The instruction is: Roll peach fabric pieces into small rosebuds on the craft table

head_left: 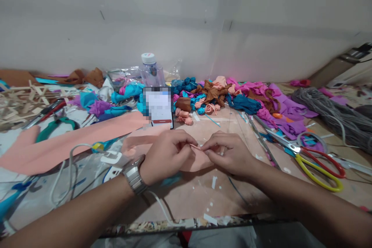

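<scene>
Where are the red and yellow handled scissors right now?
Head view: the red and yellow handled scissors lie on the table, right of the right hand, near the grey yarn bundle.

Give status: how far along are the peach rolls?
Done: several peach rolled flowers lie by the phone. In hand: left hand and right hand pinch a peach strip between them. Left: a long peach sheet lies unrolled.
</scene>
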`<state>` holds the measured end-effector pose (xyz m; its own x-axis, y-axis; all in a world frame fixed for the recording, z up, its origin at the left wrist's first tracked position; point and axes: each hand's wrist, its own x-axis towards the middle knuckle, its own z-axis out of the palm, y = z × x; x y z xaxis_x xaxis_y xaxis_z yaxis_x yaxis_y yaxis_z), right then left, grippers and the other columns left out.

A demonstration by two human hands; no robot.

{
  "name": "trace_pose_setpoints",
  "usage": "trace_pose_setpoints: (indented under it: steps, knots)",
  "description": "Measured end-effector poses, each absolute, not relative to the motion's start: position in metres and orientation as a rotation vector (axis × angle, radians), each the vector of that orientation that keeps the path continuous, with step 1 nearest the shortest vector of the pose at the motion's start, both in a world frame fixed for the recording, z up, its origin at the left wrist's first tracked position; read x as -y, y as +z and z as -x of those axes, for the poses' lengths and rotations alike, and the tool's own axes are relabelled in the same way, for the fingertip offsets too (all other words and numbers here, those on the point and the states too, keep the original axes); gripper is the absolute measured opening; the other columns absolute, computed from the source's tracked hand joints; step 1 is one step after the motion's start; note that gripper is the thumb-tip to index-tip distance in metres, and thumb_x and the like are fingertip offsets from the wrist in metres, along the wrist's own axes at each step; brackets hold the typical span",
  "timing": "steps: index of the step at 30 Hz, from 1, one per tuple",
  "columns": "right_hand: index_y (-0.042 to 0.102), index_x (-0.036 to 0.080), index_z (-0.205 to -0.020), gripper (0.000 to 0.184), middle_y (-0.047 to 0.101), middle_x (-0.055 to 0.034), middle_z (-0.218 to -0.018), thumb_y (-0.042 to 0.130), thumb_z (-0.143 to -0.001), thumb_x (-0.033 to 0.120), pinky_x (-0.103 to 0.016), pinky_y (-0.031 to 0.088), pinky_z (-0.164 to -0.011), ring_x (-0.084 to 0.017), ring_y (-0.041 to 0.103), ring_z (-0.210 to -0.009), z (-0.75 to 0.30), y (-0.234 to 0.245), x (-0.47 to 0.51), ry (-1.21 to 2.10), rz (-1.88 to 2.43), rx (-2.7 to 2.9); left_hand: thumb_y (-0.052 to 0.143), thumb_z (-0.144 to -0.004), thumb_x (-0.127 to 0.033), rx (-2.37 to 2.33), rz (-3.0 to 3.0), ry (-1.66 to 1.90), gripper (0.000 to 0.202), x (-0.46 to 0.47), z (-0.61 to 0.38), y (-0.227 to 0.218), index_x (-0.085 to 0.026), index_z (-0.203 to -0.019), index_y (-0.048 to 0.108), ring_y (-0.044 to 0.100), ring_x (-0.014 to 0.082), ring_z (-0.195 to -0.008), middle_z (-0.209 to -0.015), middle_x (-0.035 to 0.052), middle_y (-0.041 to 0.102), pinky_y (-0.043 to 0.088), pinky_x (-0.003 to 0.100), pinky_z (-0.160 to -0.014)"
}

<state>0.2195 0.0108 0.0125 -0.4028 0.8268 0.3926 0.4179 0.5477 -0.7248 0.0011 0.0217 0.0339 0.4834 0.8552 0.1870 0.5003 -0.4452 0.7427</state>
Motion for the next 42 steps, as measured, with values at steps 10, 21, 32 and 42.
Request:
trace_pose_setpoints:
  steps: [10,21,32,42]
  knots:
    - [0.076,0.021,-0.083,0.02,0.073,-0.0016,-0.073,0.062,-0.079,0.008,-0.027,0.048,-0.067,-0.014,0.064,-0.067,-0.22,0.012,-0.012,0.612,0.987,2.001,0.042,-0.08,-0.005,-1.24,-2.192,0.952,0.023,-0.027,0.005,0.036,-0.018,-0.089,0.058,0.057,0.0193,-0.087,-0.091,0.0038,0.063,0.044,0.033,-0.079]
    - [0.073,0.022,-0.091,0.017,0.072,0.0002,-0.072,0.064,-0.084,0.01,-0.034,0.047,-0.079,-0.015,0.062,-0.068,-0.221,0.009,-0.01,0.551,0.801,2.129,0.039,-0.102,-0.024,-1.022,-2.358,0.507,0.033,-0.013,-0.006,0.032,-0.019,-0.081,0.063,0.057,0.0179,-0.078,-0.077,0.0,0.066,0.035,0.04,-0.091]
    - [0.075,0.022,-0.096,0.016,0.073,0.0003,-0.073,0.064,-0.088,0.013,-0.034,0.046,-0.079,-0.014,0.062,-0.067,-0.221,0.012,-0.01,0.538,0.844,2.156,0.048,-0.097,-0.023,-1.02,-2.261,0.509,0.022,-0.012,-0.006,0.037,-0.02,-0.088,0.067,0.058,0.0188,-0.081,-0.083,-0.0001,0.07,0.037,0.037,-0.084]
    - [0.078,0.023,-0.095,0.016,0.078,-0.0014,-0.085,0.07,-0.084,0.014,-0.028,0.05,-0.074,-0.015,0.069,-0.077,-0.22,0.008,-0.009,0.657,1.01,2.051,0.05,-0.094,-0.02,-1.099,-2.492,0.483,0.022,-0.015,-0.005,0.03,-0.02,-0.085,0.07,0.057,0.0207,-0.082,-0.078,0.0022,0.069,0.035,0.042,-0.094]
